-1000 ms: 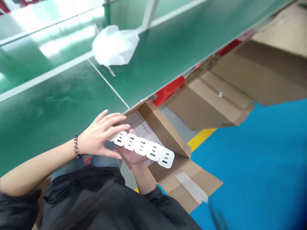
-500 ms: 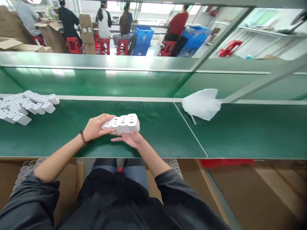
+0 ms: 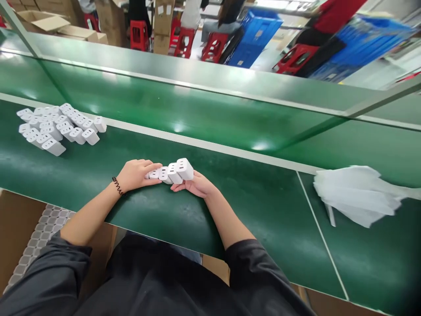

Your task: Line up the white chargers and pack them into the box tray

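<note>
A short row of white USB charger blocks (image 3: pixel 176 172) is held between my two hands over the green work surface (image 3: pixel 158 228), port ends facing up. My left hand (image 3: pixel 138 174) grips the left end of the row, thumb in front and fingers behind. At the right end, my right hand (image 3: pixel 197 184) is closed around the row from below and behind, with part of its fingers hidden by the chargers. A loose pile of the same white chargers (image 3: pixel 54 146) lies on the surface to the left.
A crumpled white plastic bag (image 3: pixel 358 193) lies at the right, past a white line (image 3: pixel 324 237) on the surface. Slanted frame posts rise at both sides. Across the bench are blue crates (image 3: pixel 253 37), red stools (image 3: pixel 139 35), cardboard boxes (image 3: pixel 79 33) and seated people.
My view has turned, so the bench now slants down to the right. My right hand has shifted from beneath the chargers to their right end. My left hand keeps its grip.
</note>
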A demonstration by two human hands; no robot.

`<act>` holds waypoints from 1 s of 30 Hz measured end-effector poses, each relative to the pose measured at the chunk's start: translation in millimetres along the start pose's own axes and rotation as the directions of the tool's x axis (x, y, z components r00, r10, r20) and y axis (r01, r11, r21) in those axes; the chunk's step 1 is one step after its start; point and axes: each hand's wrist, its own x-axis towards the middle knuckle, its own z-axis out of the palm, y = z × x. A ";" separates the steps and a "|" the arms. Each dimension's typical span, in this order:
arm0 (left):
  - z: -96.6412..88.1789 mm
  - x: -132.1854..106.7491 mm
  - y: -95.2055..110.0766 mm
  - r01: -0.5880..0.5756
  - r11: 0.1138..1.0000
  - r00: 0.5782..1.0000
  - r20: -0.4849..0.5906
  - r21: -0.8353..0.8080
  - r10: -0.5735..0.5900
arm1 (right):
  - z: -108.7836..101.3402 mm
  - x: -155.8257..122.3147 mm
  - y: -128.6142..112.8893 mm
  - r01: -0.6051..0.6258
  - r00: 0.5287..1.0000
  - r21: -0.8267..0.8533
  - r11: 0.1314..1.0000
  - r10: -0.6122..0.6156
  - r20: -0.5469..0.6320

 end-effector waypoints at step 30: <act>-18.1 6.3 16.3 -0.173 0.981 0.984 0.050 0.087 0.169 | -27.4 -40.3 -41.9 -0.131 0.969 -0.629 0.766 -0.035 -0.244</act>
